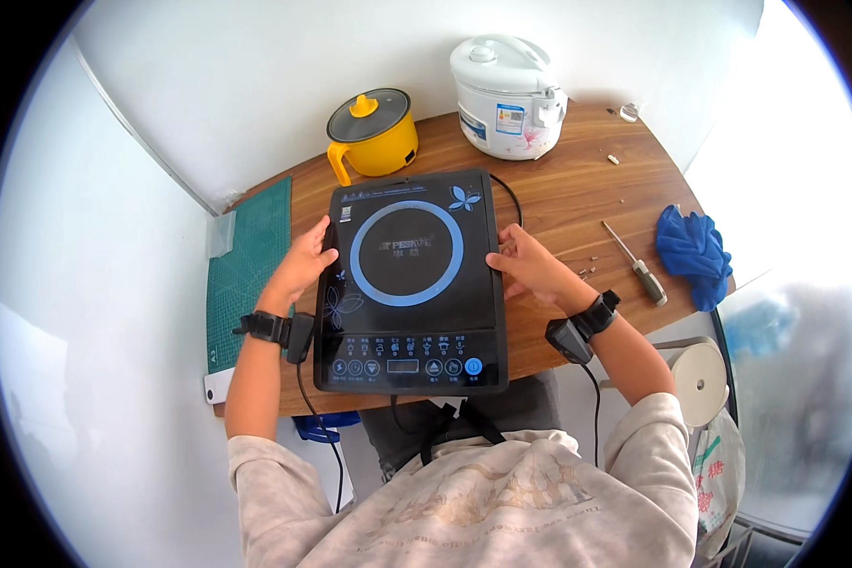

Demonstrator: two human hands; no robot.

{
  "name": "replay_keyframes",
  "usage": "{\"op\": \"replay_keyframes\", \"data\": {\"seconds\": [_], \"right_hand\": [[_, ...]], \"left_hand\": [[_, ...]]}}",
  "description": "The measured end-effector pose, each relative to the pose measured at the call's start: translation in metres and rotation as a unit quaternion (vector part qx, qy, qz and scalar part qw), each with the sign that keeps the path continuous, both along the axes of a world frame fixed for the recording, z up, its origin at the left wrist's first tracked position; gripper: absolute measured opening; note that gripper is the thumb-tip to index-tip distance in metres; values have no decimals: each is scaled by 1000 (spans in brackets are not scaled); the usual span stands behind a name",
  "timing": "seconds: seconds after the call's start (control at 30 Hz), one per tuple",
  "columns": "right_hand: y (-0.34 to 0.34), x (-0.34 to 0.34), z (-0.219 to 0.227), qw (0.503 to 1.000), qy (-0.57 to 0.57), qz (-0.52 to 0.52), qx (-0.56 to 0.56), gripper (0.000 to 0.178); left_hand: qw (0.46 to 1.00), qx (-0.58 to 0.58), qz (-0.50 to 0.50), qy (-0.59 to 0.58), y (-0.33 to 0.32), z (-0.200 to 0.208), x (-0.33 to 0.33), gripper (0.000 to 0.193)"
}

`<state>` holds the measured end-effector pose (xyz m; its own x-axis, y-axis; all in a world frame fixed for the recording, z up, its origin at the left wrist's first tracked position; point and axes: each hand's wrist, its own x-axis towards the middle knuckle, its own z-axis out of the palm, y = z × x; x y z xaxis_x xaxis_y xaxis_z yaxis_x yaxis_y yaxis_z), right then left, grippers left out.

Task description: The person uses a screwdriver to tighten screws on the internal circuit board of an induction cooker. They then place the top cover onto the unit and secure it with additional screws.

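Between my two hands is a black induction cooktop (408, 320), its glass face turned up, with a blue ring and a row of round touch buttons along the near edge. My left hand (302, 262) grips its left edge, thumb on top. On the opposite edge my right hand (530, 265) holds on the same way, the thumb over the rim and the other fingers partly hidden beneath. The cooktop's near end reaches past the table's front edge, above my lap. A black cord (512, 194) curves out behind its far right corner.
A yellow pot (388, 147) with a glass lid and a white rice cooker (507, 123) stand at the back. Left lies a green cutting mat (246, 284). To the right are a screwdriver (646, 276), small screws (589, 270) and a blue cloth (693, 256). A round stool (700, 383) stands beside the table.
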<state>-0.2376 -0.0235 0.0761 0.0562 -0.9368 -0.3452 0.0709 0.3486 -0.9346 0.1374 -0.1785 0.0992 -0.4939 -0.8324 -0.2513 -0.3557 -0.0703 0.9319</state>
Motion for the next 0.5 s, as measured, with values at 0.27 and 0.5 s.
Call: {"op": "replay_keyframes", "data": {"seconds": [0.27, 0.5], "right_hand": [[4, -2, 0, 999, 30, 17, -8, 51], [50, 5, 16, 976, 205, 58, -37, 69]], "left_hand": [[991, -106, 44, -73, 15, -9, -3, 76], [964, 17, 55, -261, 77, 6, 38, 36]]}}
